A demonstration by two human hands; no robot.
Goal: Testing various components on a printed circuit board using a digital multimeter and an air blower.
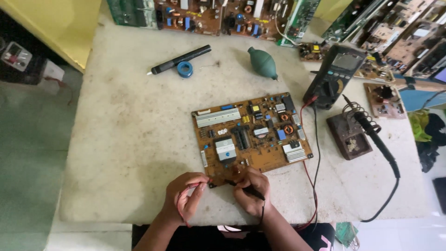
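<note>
at the table's [116,139] near edge, left hand [186,195] pinches the red probe [197,185], right hand [251,190] grips the black probe [246,188], both tips meeting the circuit board [253,132] corner for contact; meter [334,74] angled readable.

Both my forearms enter from near edge, angled inward. My left hand [186,195]: fingers curled, thumb and forefinger pinched, palm turned right. My right hand [251,191]: fist-like pen grip, knuckles up, just right of left hand, not touching.
</note>
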